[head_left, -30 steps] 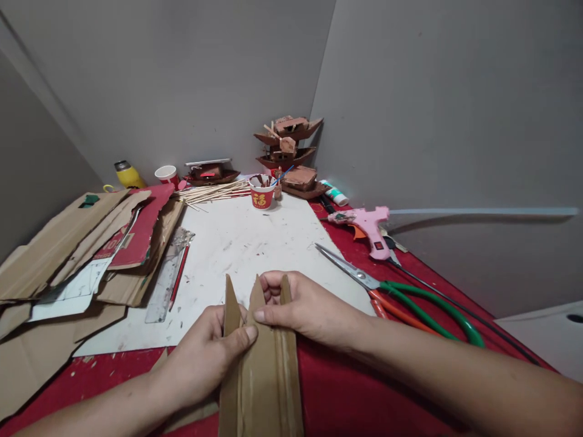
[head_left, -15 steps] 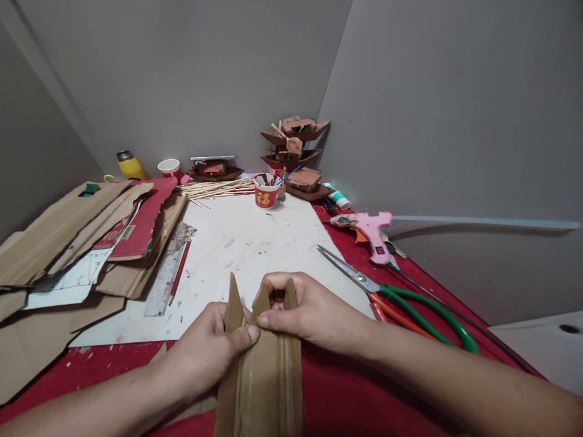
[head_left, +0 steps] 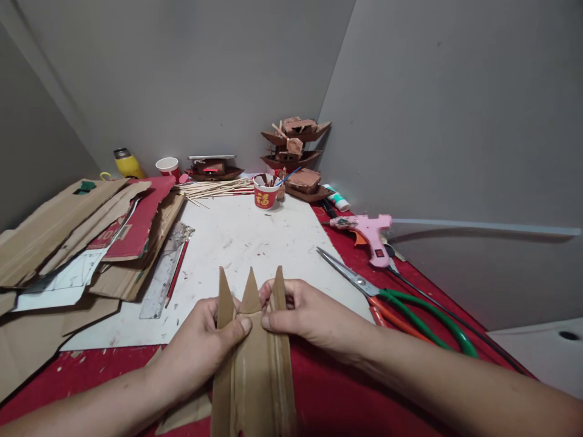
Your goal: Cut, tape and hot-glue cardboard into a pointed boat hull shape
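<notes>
Between my hands is a long folded piece of brown cardboard point(head_left: 257, 376), its far end cut into three points and its two sides folded up along creases. My left hand point(head_left: 212, 337) grips the left side, thumb on the middle panel just below the crease of the centre point. On the right side, my right hand point(head_left: 298, 315) pinches the folded flap, its thumb also on the middle panel near that crease. Fingers behind the cardboard are partly hidden. Nearest my right forearm lie scissors point(head_left: 359, 282) with green and orange handles.
Stacked cardboard sheets point(head_left: 59, 233) fill the left, beside a clear ruler point(head_left: 164, 273) and a red pencil point(head_left: 177, 273). At the back are thin sticks point(head_left: 214, 189), a paint cup point(head_left: 266, 197) and brown model boats point(head_left: 296, 161). A pink glue gun point(head_left: 371, 233) lies right, its cord trailing along the red cloth.
The centre point, bent and partly covered by my right thumb before, now stands straighter and in full view. My right thumb has moved slightly right, and the cardboard has shifted a little left.
</notes>
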Tool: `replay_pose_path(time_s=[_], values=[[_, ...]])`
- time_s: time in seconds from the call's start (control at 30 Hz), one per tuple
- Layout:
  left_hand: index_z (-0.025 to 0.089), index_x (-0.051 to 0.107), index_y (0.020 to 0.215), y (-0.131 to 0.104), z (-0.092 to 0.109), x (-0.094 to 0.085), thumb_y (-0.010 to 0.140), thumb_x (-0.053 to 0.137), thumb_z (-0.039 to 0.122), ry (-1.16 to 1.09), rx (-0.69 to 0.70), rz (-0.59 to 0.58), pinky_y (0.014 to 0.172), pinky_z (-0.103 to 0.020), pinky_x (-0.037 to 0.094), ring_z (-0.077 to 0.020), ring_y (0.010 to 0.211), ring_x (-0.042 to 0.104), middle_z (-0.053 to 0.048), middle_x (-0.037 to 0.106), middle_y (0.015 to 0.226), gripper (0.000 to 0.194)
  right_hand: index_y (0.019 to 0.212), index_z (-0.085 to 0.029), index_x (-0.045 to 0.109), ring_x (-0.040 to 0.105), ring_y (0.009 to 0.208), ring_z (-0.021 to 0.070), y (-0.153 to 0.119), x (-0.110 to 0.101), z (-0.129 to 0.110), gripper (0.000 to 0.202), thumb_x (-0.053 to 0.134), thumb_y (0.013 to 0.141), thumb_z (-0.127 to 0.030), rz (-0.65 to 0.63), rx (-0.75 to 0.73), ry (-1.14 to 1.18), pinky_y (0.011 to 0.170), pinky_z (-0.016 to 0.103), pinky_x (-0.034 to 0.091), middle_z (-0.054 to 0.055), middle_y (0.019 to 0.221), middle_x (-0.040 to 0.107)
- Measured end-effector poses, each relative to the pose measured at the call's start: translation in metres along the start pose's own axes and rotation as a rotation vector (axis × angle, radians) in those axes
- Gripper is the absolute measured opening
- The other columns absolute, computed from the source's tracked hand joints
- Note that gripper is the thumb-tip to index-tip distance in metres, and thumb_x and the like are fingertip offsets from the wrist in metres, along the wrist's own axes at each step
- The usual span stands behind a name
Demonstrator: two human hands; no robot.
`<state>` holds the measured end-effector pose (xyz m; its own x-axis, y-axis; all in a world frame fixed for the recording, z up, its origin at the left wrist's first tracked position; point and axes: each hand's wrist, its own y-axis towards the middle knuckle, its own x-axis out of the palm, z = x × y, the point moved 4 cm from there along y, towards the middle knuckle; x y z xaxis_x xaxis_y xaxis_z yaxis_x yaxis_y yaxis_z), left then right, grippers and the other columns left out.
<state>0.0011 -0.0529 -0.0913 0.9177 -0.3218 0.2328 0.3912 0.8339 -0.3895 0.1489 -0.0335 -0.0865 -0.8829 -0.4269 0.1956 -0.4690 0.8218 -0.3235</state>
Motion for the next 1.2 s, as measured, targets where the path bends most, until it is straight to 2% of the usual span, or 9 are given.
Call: replay_pose_path(time_s=[0.13,0.37,0.57,0.73,0.83,0.93,1.03,1.1,1.2], values=[[0.015,0.070,0.080,0.001,0.000,0.002,0.070,0.077,0.035,-0.003,0.018,0.001,0.060,-0.021,0.045,-0.0127,0.063,0.057,-0.001,0.069,0.070,0.023,0.075,-0.018,0.056,0.053,0.067,0.0122,0.002,0.000,0.003,0.019,0.065,0.059,-0.013,0.006,0.017,0.051,0.067,0.024,0.040,-0.004,0.070,0.058],[0.015,0.067,0.077,0.000,-0.004,0.003,0.064,0.081,0.036,-0.046,-0.024,0.089,0.061,-0.024,0.047,-0.0146,0.063,0.059,-0.001,0.068,0.068,0.028,0.069,-0.018,0.052,0.046,0.059,0.0100,0.003,-0.001,0.001,0.017,0.064,0.057,-0.013,0.007,0.004,-0.001,0.061,0.023,0.036,-0.006,0.062,0.052],[0.016,0.066,0.076,0.002,-0.007,0.001,0.066,0.079,0.032,-0.059,-0.061,0.073,0.061,-0.024,0.044,-0.0139,0.062,0.059,0.001,0.065,0.066,0.023,0.067,-0.018,0.053,0.045,0.057,0.0103,0.004,-0.001,0.001,0.017,0.064,0.055,-0.013,0.029,0.027,0.010,0.060,0.023,0.035,-0.007,0.059,0.051],[0.015,0.068,0.080,0.004,-0.003,0.000,0.071,0.074,0.035,-0.008,-0.021,0.048,0.059,-0.023,0.042,-0.0123,0.060,0.055,0.000,0.065,0.068,0.022,0.075,-0.016,0.058,0.053,0.067,0.0121,0.007,0.000,0.000,0.020,0.067,0.057,-0.015,0.011,0.019,0.073,0.068,0.025,0.039,-0.003,0.069,0.058],[0.015,0.068,0.081,0.005,-0.002,-0.001,0.073,0.071,0.035,0.000,-0.029,0.040,0.061,-0.024,0.042,-0.0135,0.062,0.056,0.000,0.065,0.068,0.022,0.090,-0.016,0.059,0.057,0.074,0.0130,0.010,-0.005,-0.005,0.028,0.069,0.064,-0.019,0.032,-0.020,0.092,0.074,0.026,0.041,-0.001,0.080,0.061],[0.017,0.068,0.087,0.005,-0.001,-0.005,0.077,0.068,0.034,0.067,-0.036,0.050,0.064,-0.024,0.042,-0.0135,0.064,0.056,0.001,0.065,0.070,0.020,0.114,-0.018,0.053,0.059,0.086,0.0167,0.009,-0.017,-0.017,0.044,0.066,0.073,-0.026,0.210,-0.203,-0.069,0.079,0.030,0.044,0.004,0.094,0.060],[0.019,0.067,0.101,0.004,0.000,-0.003,0.080,0.065,0.036,0.157,-0.011,-0.029,0.070,-0.026,0.044,-0.0172,0.073,0.059,0.000,0.068,0.078,0.027,0.130,-0.021,0.043,0.054,0.107,0.0210,-0.001,-0.020,-0.033,0.055,0.061,0.078,-0.021,0.375,-0.542,-0.457,0.091,0.037,0.043,0.010,0.115,0.057],[0.019,0.066,0.107,0.002,0.000,0.000,0.082,0.062,0.038,0.224,0.006,-0.100,0.074,-0.029,0.045,-0.0208,0.079,0.061,-0.002,0.069,0.083,0.032,0.135,-0.022,0.040,0.049,0.117,0.0221,-0.009,-0.012,-0.038,0.059,0.061,0.080,-0.017,0.337,-0.745,-0.731,0.100,0.040,0.038,0.011,0.125,0.055],[0.016,0.064,0.110,0.000,0.000,0.003,0.083,0.059,0.039,0.406,0.045,-0.100,0.080,-0.033,0.044,-0.0252,0.089,0.060,-0.005,0.069,0.089,0.035,0.137,-0.016,0.039,0.042,0.125,0.0243,-0.016,0.004,-0.037,0.060,0.061,0.081,-0.016,0.124,-0.889,-1.041,0.107,0.042,0.032,0.015,0.133,0.051]])
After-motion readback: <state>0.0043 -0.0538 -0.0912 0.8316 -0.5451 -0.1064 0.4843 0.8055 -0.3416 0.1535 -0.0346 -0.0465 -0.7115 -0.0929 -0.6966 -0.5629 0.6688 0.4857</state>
